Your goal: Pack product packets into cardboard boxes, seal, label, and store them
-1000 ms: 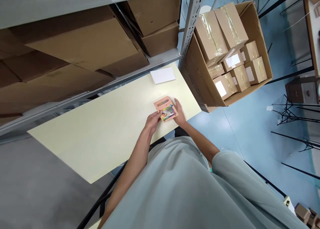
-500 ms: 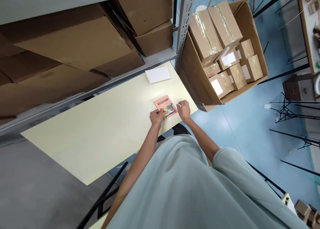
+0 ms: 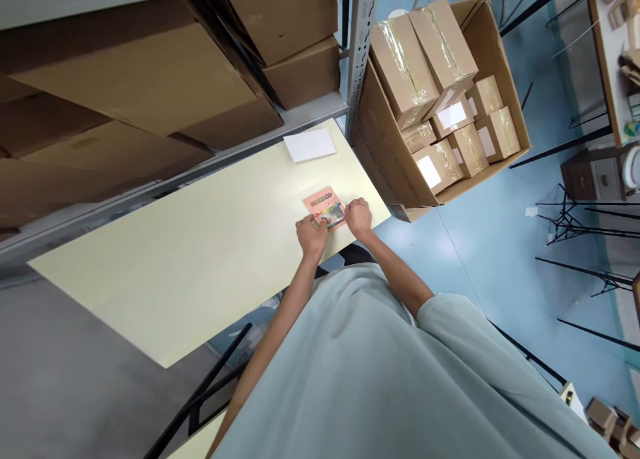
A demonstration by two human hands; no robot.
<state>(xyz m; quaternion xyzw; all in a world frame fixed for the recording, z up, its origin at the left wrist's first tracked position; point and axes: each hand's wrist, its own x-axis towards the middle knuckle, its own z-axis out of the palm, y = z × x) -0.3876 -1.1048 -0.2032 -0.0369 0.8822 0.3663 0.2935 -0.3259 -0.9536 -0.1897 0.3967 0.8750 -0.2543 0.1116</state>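
A small pink booklet (image 3: pixel 323 202) with a colourful picture lies near the right end of a pale yellow table (image 3: pixel 200 245). My left hand (image 3: pixel 311 234) has its fingers curled on the booklet's near left corner. My right hand (image 3: pixel 359 217) is closed on the near right corner. Both hands cover the booklet's lower edge. A white pad of paper (image 3: pixel 309 145) lies farther back on the table, apart from both hands.
Metal shelving (image 3: pixel 357 39) with large brown cartons (image 3: pixel 135 79) stands behind the table. To the right, an open carton (image 3: pixel 493 39) holds several taped small boxes (image 3: pixel 425 59) over a blue floor. Black stand legs (image 3: pixel 575 225) spread at far right.
My right hand went from lying flat on the booklet to closing on its near right corner. My left hand slid further onto the near left corner. The view shifted slightly.
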